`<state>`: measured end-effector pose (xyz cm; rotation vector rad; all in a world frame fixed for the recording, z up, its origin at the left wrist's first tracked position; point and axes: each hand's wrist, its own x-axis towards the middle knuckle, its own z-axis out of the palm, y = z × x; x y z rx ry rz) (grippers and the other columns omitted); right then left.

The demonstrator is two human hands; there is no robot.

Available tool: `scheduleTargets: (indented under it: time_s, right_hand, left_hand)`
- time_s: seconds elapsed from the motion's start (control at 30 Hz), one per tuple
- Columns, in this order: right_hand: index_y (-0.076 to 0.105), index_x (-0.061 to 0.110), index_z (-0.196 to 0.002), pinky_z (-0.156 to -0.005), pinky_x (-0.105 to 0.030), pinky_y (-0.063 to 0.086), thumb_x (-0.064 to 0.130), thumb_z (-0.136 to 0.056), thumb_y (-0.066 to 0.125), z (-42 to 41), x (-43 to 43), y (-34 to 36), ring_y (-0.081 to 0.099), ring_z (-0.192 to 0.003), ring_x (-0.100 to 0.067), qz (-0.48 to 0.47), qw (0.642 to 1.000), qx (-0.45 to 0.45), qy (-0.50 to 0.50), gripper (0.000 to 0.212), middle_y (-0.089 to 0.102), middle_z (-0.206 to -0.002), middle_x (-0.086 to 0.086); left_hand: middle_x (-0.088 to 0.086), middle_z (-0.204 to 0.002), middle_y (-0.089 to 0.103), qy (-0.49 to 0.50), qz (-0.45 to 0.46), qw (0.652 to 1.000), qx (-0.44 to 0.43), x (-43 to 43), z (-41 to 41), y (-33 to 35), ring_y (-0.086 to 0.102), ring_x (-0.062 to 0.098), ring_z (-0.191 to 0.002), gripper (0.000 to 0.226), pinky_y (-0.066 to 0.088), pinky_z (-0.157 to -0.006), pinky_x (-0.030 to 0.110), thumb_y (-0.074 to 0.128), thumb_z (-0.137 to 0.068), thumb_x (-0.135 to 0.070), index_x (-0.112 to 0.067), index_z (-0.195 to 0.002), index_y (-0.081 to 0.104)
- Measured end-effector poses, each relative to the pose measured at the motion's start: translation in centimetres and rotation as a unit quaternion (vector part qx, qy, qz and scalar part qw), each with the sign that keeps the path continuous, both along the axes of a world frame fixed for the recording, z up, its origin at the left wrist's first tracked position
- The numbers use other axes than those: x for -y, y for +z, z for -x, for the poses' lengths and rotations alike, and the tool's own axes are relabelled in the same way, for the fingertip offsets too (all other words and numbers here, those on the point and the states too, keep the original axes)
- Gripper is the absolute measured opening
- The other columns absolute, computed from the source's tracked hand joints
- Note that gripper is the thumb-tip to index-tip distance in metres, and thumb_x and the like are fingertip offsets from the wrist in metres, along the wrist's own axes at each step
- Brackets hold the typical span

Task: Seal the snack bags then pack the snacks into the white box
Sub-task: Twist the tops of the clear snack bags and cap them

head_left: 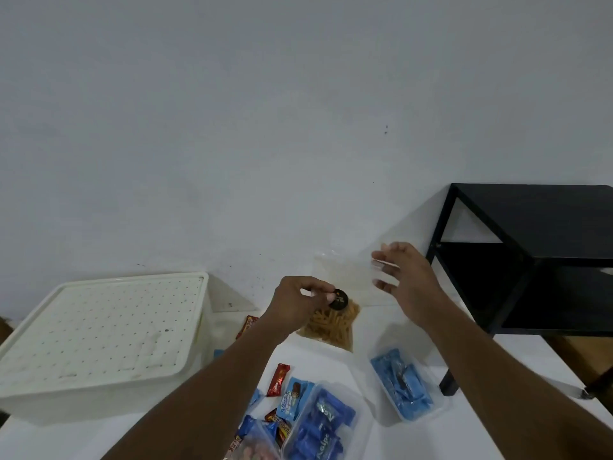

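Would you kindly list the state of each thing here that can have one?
White box: lid on, shut.
Clear bag: upright, top held up, brown sticks at its bottom; seal cannot be told.
Black disc: pinched by the left hand.
Right hand: fingers spread on the bag's top.
Blue packs bag: lying flat.
Red bar: lying loose.
Black shelf: nothing visible on it.
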<state>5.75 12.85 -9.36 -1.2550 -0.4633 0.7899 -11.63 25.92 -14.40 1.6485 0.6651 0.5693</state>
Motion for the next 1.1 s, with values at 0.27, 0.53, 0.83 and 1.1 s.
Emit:
scheduleTargets:
  time_s: [0.27, 0.53, 0.83, 1.1]
  right_hand:
    - [0.074, 0.021, -0.096, -0.091, -0.048, 0.056, 0.015, -0.091, 0.063, -2.2, -3.0, -9.1, 0.062, -0.11, -0.02, 0.145, 0.981, 0.106, 0.073, 0.013, 0.068, -0.114, 0.001]
    - [0.071, 0.026, -0.103, -0.087, -0.039, 0.059, 0.013, -0.091, 0.062, -10.2, -8.9, -16.1, 0.065, -0.1, -0.017, 0.253, 0.95, 0.169, 0.066, 0.02, 0.065, -0.114, 0.006]
    - [0.067, 0.028, -0.113, -0.083, -0.032, 0.054, 0.014, -0.087, 0.06, -15.3, -12.0, -22.9, 0.062, -0.1, -0.016, 0.335, 0.919, 0.193, 0.08, 0.031, 0.065, -0.113, 0.005]
    - [0.066, 0.023, -0.119, -0.091, -0.031, 0.049, 0.014, -0.088, 0.062, -14.0, -9.1, -21.3, 0.06, -0.11, -0.02, 0.352, 0.914, 0.195, 0.061, 0.033, 0.063, -0.123, 0.0]
  left_hand:
    - [-0.01, -0.092, 0.075, 0.079, -0.047, 0.995, -0.044, -3.0, -5.6, -5.8, 0.065, 0.011, -0.094, 0.009, 0.054, -0.086, 0.029, 0.079, -0.08, -0.021, -0.024, -0.089, 0.08]
    - [-0.012, -0.084, 0.065, 0.055, -0.029, 0.989, -0.134, -7.3, -12.4, -12.5, 0.067, 0.015, -0.084, 0.017, 0.056, -0.08, 0.027, 0.08, -0.08, -0.02, -0.03, -0.093, 0.077]
    - [-0.004, -0.119, 0.062, -0.009, -0.013, 0.975, -0.224, -10.1, -17.3, -19.7, 0.064, 0.015, -0.109, 0.043, 0.05, -0.087, 0.022, 0.077, -0.083, -0.02, -0.028, -0.123, 0.065]
    - [0.0, -0.141, 0.053, -0.017, 0.009, 0.966, -0.256, -9.0, -15.1, -17.3, 0.05, 0.017, -0.131, 0.055, 0.042, -0.1, 0.024, 0.077, -0.083, -0.033, -0.028, -0.134, 0.058]
